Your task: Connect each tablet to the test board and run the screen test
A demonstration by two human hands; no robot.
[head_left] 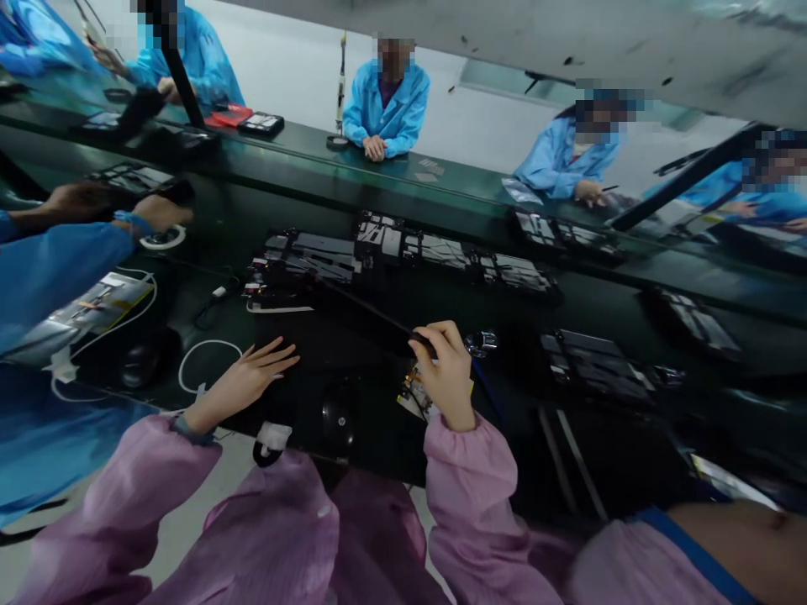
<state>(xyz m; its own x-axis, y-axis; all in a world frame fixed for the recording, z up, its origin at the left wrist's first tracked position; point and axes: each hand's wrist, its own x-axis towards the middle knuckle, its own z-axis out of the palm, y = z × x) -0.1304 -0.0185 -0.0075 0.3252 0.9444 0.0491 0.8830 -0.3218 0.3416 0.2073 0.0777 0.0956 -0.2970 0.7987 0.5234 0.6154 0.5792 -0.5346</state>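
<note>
My left hand [255,378] is held palm down over the dark bench, its fingers outstretched and slightly apart, with nothing in it. My right hand [449,370] is closed in a pinch on a dark, thin object [421,341], mostly hidden by the fingers. A narrow dark line runs from it to the upper left; its kind cannot be told in the dim light. Just below the right hand lies a small sheet with yellow marks [409,393]. A black computer mouse [339,416] lies between my two hands, near the bench's front edge.
Several opened dark devices with silvery insides [441,250] line the bench [391,189]. A white cable [205,346] loops beside my left wrist. On the left, a co-worker's blue sleeve [56,273] reaches in. More devices [593,361] lie right. People in blue coats [387,105] sit opposite.
</note>
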